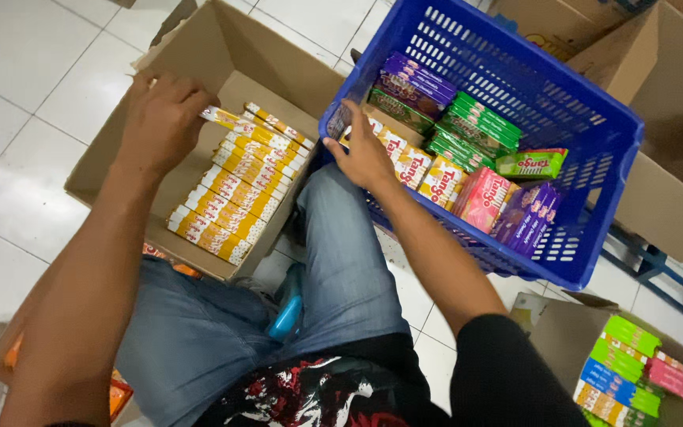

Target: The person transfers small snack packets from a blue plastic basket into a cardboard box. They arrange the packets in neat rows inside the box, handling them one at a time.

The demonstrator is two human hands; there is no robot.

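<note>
Yellow-and-white snack packs [235,194] are stacked on edge in a row inside an open cardboard box [112,170] that stands on the white tiled floor [17,95], just left of the person's jeans-clad knee [341,253]. The uppermost pack of the row [227,119] is gripped by the left hand [164,119], whose fingers [191,99] are curled down over its end; the pack is tilted slightly above the others.

The near rim of a blue plastic basket [594,229], which is set just right of the box and rests against the knee, is touched by the right hand [365,154]. The fingers of this hand are bent over the basket's corner, and a small pale item is seen under them at the rim; whether it is actually pinched cannot be told. Inside the basket, yellow packs [428,174] are laid nearest that hand, with a pink pack [480,198], purple packs [527,213] and green packs [476,130] beyond them.

A second cardboard box [563,332] with green, blue and pink packs is seen at the lower right, well apart from both hands. Larger brown cartons [673,95] are placed behind the basket.
</note>
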